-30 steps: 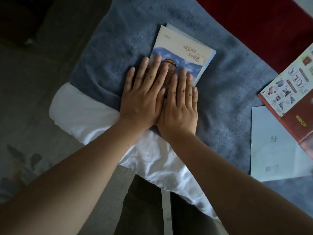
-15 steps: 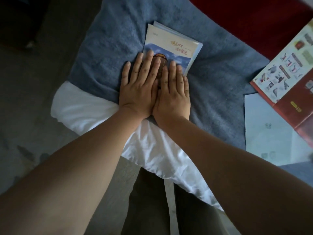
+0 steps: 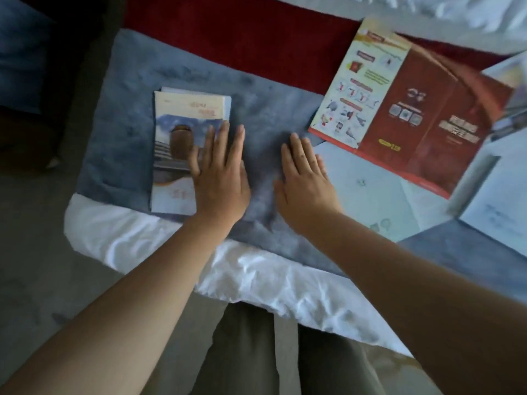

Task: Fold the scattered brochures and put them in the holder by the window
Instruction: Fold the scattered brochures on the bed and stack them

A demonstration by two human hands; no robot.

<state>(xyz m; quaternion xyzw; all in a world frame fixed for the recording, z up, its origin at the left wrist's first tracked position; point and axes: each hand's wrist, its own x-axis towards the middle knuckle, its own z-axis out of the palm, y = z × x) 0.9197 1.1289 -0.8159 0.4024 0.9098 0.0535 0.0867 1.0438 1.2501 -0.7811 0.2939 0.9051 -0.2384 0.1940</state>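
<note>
Folded brochure [image 3: 176,143] lay on grey blanket [image 3: 128,124] over bed [image 3: 137,240], left hand [image 3: 221,178] flat on its edge. Right hand [image 3: 303,181] spread open, holding nothing.

Your folded brochure [image 3: 182,149] has a cream top band with reddish lettering, then blue sky with white cloud and a brown rounded shape, and the blanket [image 3: 125,132] is a plain slate blue. Your open brochure [image 3: 413,109] has one cream panel dotted with small red and grey pictures, then dark red panels with pale marks and a yellow tag. Your unfolded sheet [image 3: 370,201] is pale bluish white, the bed linen [image 3: 137,243] white, the band [image 3: 242,38] deep red.
</note>
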